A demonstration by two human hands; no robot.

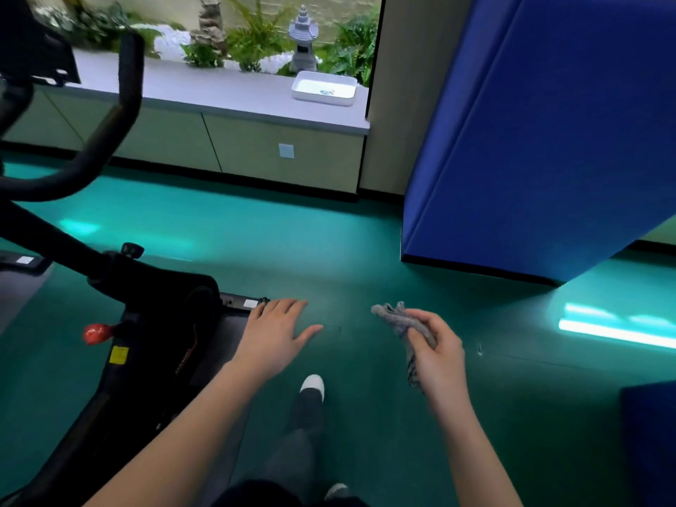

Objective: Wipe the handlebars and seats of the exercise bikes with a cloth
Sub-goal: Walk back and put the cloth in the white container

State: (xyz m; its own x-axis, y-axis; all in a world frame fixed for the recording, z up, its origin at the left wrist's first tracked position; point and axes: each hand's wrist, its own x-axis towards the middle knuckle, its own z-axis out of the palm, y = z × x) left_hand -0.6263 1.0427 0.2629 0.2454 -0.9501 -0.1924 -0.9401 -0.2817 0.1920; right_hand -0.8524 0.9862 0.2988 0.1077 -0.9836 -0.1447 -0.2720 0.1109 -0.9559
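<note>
A black exercise bike (146,323) fills the left side, its curved black handlebar (120,115) rising at the upper left. The seat is not in view. My right hand (437,351) grips a crumpled grey cloth (398,318) in the air over the green floor, well to the right of the bike. My left hand (274,331) hovers flat with straight fingers and holds nothing, just right of the bike's frame. Neither hand touches the bike.
A tall blue padded mat (548,140) leans at the right. A low cabinet ledge (219,93) along the window carries a white tray (323,87). The bike has a red knob (96,333). My shoe (312,386) stands on the green floor (292,232).
</note>
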